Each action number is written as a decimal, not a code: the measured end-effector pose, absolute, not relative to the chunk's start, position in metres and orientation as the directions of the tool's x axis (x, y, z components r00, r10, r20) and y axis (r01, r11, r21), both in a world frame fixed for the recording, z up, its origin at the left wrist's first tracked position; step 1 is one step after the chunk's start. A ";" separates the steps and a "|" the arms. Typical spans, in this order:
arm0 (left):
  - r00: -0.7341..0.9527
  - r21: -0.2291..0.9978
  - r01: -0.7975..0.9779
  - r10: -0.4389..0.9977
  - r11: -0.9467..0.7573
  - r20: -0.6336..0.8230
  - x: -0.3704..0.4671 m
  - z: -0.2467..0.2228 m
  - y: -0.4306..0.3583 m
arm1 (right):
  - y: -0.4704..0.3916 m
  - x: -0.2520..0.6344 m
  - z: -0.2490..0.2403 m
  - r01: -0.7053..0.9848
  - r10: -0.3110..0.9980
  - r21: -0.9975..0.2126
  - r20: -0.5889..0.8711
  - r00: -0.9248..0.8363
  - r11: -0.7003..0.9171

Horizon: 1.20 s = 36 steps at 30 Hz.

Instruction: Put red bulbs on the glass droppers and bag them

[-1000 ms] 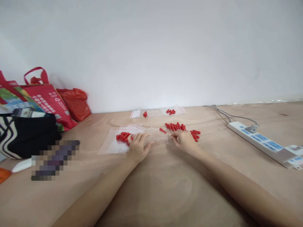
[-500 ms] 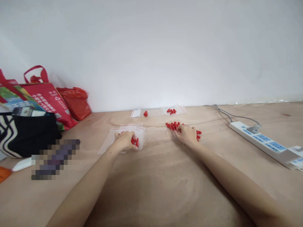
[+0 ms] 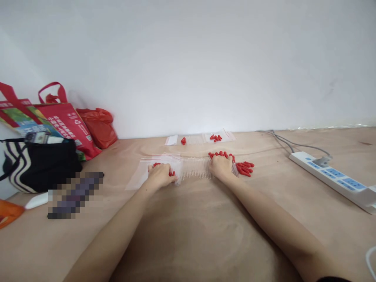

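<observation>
Thin clear tubes lie side by side in a row on the wooden table. My left hand is at the row's left end, fingers curled round red rubber bulbs over clear zip bags. My right hand reaches down onto the right part of the row, its fingers bent and closed; what they pinch is hidden. Just beyond it, red bulbs sit at the tubes' far ends. More loose red bulbs are heaped to its right.
By the wall lie another zip bag with red bulbs and a second row of tubes. A white power strip with a grey cable is at right. Shopping bags and a black striped bag stand at left.
My right hand has shifted left along the tubes, uncovering more of the loose red bulbs. My left hand stays over its bulbs. The view has turned slightly left.
</observation>
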<state>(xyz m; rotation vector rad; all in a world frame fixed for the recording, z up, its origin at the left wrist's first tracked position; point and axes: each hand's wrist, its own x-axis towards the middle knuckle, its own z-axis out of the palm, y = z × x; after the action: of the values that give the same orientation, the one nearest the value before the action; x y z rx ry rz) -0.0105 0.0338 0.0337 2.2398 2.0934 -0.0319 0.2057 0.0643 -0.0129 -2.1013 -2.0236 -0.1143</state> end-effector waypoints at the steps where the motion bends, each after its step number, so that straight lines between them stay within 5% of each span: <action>1: 0.061 0.032 0.998 0.997 -0.059 -0.054 -0.009 0.033 0.034 | 0.064 0.206 -0.013 0.995 0.975 -0.100 0.218 0.052 -0.030; 16: 0.080 -0.033 0.997 0.991 -0.077 0.105 0.008 0.033 0.025 | 0.066 0.204 -0.012 0.997 0.996 -0.060 0.067 0.057 -0.053; 22: 0.305 0.125 0.924 0.895 -0.361 0.326 0.031 0.015 0.012 | 0.055 0.206 -0.012 0.997 0.971 -0.069 0.233 0.056 -0.041; 30: 0.473 0.267 0.740 0.760 -0.617 0.446 0.041 -0.027 0.005 | 0.009 0.250 -0.041 0.773 0.730 -0.222 0.553 -0.402 0.595; 36: 0.469 0.276 0.730 0.752 -0.625 0.463 0.039 -0.025 0.007 | -0.004 0.260 -0.049 0.663 0.631 -0.232 0.627 -0.458 0.712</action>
<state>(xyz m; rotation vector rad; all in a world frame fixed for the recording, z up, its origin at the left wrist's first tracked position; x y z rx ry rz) 0.0387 0.0068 -0.0251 2.6588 1.3418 0.8688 0.2598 -0.0042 -0.0493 -0.9780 -2.2033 -0.0583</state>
